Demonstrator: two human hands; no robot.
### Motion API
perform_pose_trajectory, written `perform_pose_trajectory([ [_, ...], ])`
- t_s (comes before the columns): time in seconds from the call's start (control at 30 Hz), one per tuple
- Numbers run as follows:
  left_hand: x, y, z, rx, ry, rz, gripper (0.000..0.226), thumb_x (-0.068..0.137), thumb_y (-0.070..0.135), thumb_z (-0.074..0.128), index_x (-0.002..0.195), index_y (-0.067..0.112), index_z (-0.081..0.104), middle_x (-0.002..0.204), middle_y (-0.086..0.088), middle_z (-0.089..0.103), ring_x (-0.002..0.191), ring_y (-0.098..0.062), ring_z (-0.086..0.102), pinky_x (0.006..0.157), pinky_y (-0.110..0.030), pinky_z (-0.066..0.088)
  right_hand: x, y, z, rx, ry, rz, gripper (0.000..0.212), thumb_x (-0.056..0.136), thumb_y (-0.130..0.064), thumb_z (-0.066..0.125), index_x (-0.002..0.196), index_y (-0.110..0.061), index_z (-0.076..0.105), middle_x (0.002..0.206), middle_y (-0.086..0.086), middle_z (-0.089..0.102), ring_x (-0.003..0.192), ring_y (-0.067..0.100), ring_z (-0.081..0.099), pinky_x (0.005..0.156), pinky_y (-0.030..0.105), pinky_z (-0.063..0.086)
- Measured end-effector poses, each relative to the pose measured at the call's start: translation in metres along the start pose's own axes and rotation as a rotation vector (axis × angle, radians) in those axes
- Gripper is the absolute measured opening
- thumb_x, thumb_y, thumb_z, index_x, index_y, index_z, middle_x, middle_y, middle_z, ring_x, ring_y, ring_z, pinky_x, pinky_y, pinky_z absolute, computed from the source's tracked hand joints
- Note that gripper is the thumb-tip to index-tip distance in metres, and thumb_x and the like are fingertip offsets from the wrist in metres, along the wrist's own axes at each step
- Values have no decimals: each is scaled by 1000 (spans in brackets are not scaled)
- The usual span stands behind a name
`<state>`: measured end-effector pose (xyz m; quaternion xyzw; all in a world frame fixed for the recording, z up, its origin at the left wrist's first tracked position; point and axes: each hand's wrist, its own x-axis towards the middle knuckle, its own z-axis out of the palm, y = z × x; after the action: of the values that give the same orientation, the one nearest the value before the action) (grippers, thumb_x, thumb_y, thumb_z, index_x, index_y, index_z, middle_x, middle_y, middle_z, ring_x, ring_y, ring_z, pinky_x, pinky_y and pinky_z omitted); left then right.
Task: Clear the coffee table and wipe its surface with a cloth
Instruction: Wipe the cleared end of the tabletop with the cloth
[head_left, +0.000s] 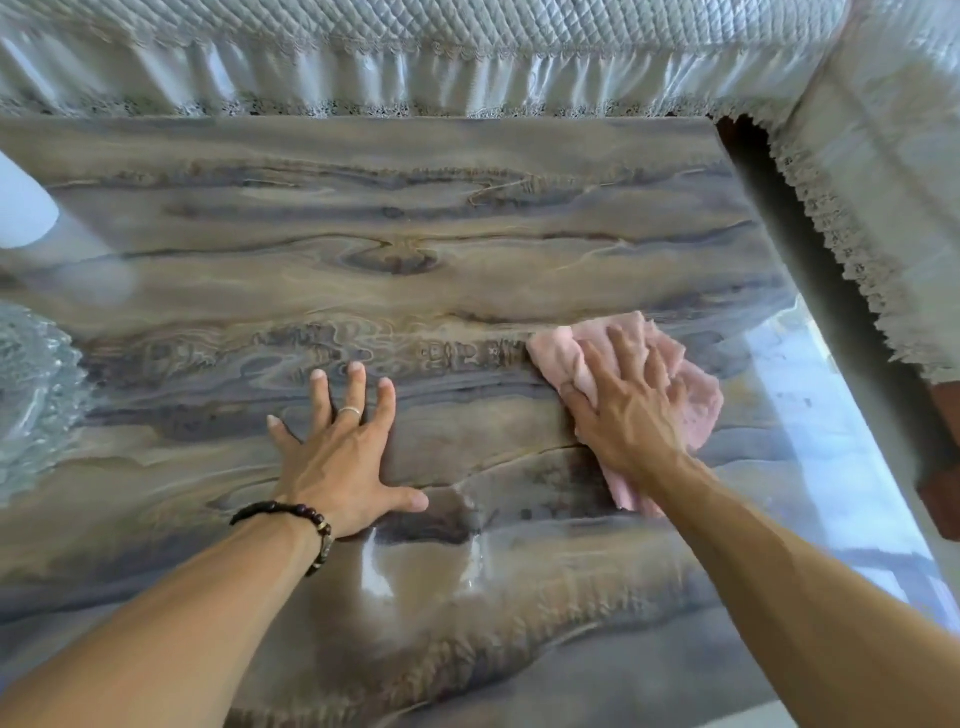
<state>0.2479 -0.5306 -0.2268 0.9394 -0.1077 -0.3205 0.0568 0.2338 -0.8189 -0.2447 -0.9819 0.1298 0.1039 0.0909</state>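
I saw the coffee table (363, 234) filling most of the view, its glossy top patterned like streaked wood grain. My right hand (623, 410) lay on the pink cloth (696, 395), fingers spread and pressing it flat against the tabletop toward the right side, near the right edge. The cloth was crumpled, showing past the fingertips and beneath the wrist. My left hand (343, 457) rested palm down on the bare tabletop just left of the cloth, fingers straight and splayed, grasping nothing. It wore a ring (349, 411), and a dark beaded bracelet (291, 514) circled the wrist. A cut-glass dish (31, 395) sat at the table's left edge, only partly in view. Sofas draped in quilted white covers with lace hems (415, 62) stood beyond the far and right sides.
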Motion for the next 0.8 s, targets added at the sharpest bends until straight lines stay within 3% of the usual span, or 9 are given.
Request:
perform_pose_trajectory([
  [0.07, 0, -2, 2, 10, 10, 3, 125, 64, 77, 63, 149, 30, -16, 153, 0, -33, 138, -35, -32, 105, -74, 4, -19, -44, 15, 45, 22, 73, 55, 98, -52, 30, 151, -42, 16, 165, 0, -1, 148, 38, 0, 115, 65, 8],
  [0.13, 0, -5, 1, 20, 29, 2, 124, 64, 78, 62, 149, 29, -14, 155, 0, -30, 139, -35, -29, 105, -74, 6, -66, -70, 35, 24, 12, -168, 57, 96, -51, 37, 150, -40, 23, 165, 2, 6, 148, 39, 6, 112, 68, 11],
  [0.23, -5, -4, 3, 77, 93, 20, 119, 65, 83, 55, 150, 27, -7, 158, -2, -22, 142, -36, -21, 105, -73, 10, -120, -29, 35, -74, -41, -424, 56, 94, -57, 38, 147, -40, 34, 164, 3, 19, 147, 36, 17, 109, 67, 25],
  [0.33, -18, 0, 14, 195, 271, 81, 101, 76, 79, 44, 150, 23, 3, 160, -7, -13, 144, -38, -12, 106, -73, 8, -103, 16, 17, -16, -10, -28, 57, 97, -57, 33, 151, -45, 18, 166, 1, 0, 150, 31, 2, 114, 61, 18],
  [0.43, -37, 1, 27, 131, 322, 183, 82, 89, 66, 37, 151, 22, 6, 160, -5, -10, 145, -32, -13, 109, -69, 5, -90, -30, 24, 97, 11, 249, 58, 98, -59, 27, 151, -46, 10, 165, -1, -6, 150, 34, -6, 116, 64, 5],
  [0.53, -61, -8, 40, 21, 224, 244, 87, 88, 65, 42, 153, 23, 2, 160, 0, -15, 145, -25, -19, 114, -61, 0, -142, -73, 53, 44, -31, -125, 58, 98, -56, 27, 153, -43, 14, 166, -1, -4, 151, 35, -2, 115, 66, 6],
  [0.63, -83, -13, 48, 59, 120, 279, 103, 77, 73, 51, 152, 26, -2, 159, 3, -18, 144, -22, -21, 114, -60, -5, -185, -27, 46, -72, -49, -337, 57, 97, -60, 22, 151, -42, 23, 165, 1, 11, 151, 32, 10, 114, 66, 19],
  [0.73, -86, -10, 49, 130, 62, 291, 112, 69, 76, 57, 152, 30, -4, 158, 6, -18, 144, -21, -22, 112, -63, -8, -153, 8, 30, -27, -2, 27, 55, 98, -59, 24, 150, -45, 14, 165, 0, 5, 150, 33, 5, 114, 62, 17],
  [0.8, -83, -11, 51, 145, 58, 281, 114, 69, 75, 59, 151, 30, -6, 158, 7, -20, 143, -21, -23, 111, -64, -7, -137, -22, 33, 96, 21, 227, 56, 98, -58, 26, 151, -46, 12, 165, -1, -2, 149, 36, -1, 115, 65, 9],
])
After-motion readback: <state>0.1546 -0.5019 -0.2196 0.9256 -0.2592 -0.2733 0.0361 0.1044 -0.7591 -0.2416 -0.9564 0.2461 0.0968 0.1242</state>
